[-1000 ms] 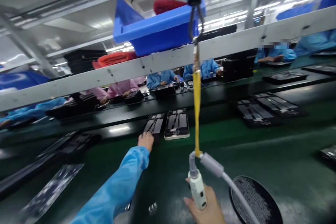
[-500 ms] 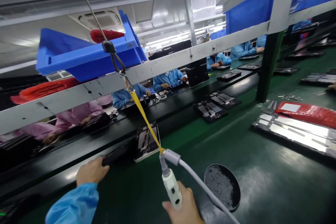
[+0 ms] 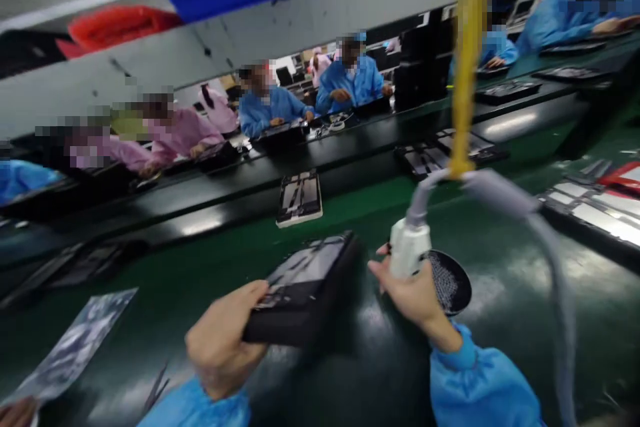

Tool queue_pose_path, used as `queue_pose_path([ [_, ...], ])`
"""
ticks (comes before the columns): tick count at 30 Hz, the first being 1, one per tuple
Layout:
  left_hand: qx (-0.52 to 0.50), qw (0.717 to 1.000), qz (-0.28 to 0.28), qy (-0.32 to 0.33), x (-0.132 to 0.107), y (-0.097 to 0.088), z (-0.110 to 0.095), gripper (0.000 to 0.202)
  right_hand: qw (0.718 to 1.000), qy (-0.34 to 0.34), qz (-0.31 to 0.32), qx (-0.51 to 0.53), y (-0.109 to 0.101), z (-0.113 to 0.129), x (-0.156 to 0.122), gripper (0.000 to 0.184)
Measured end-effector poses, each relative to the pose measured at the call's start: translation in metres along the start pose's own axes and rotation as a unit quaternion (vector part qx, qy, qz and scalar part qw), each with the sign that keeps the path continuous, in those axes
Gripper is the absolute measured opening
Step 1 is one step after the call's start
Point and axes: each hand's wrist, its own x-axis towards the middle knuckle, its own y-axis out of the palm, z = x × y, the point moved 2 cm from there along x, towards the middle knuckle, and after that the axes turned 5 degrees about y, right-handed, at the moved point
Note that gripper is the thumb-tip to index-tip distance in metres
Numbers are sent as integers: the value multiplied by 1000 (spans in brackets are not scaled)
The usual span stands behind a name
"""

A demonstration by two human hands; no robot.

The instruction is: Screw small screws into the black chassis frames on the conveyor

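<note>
My left hand (image 3: 225, 340) grips the near left edge of an opened tablet (image 3: 307, 273) with a thick black frame, held tilted over the green bench. Grey panels and dark strips show on its upper face. My right hand (image 3: 415, 297) is wrapped round a white electric screwdriver (image 3: 407, 247), which hangs from a yellow strap (image 3: 465, 87) and has a grey cable (image 3: 553, 267). The screwdriver's tip is hidden by my hand. Just behind that hand lies a round black dish (image 3: 453, 283) of small parts, probably screws.
Another opened tablet (image 3: 300, 197) lies across the bench, with more to its right. A large tablet (image 3: 595, 213) and red bubble wrap (image 3: 623, 177) lie at right. A silvery bag (image 3: 80, 340) is at left beside another person's hand (image 3: 20, 410). Co-workers sit beyond the dark conveyor (image 3: 225, 210).
My left hand has lifted the tablet from the far left and brought it nearer, to the right. The screwdriver in my right hand appears farther right and higher. The view has tipped down.
</note>
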Motion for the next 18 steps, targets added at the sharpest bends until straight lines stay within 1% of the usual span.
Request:
queue_pose_path([
  [2, -19, 995, -13, 101, -28, 12, -32, 37, 999, -19, -27, 14, -24, 7, 9, 25],
  [4, -38, 982, -10, 187, -52, 20, -62, 43, 997, -35, -63, 10, -48, 10, 16, 28],
  [6, -45, 969, 11, 242, -70, 25, -84, 40, 994, -48, -95, -10, -68, 8, 21, 30],
  [8, -26, 955, 41, 291, -80, 31, -100, 35, 991, -61, -116, -26, -80, 2, 24, 30],
  [11, 16, 942, 89, 324, -78, 44, -114, 32, 989, -74, -123, -26, -82, -5, 27, 28],
  [13, 9, 939, 104, 328, -70, 57, -125, 39, 990, -76, -117, -32, -78, -8, 29, 27],
  [15, -25, 940, 95, 326, -64, 72, -139, 55, 990, -78, -112, -47, -74, -10, 31, 28],
  [16, -46, 944, 77, 317, -63, 79, -147, 59, 989, -78, -110, -53, -73, -10, 31, 29],
  [18, -85, 955, 34, 281, -63, 92, -163, 57, 990, -75, -106, -60, -73, -13, 33, 30],
])
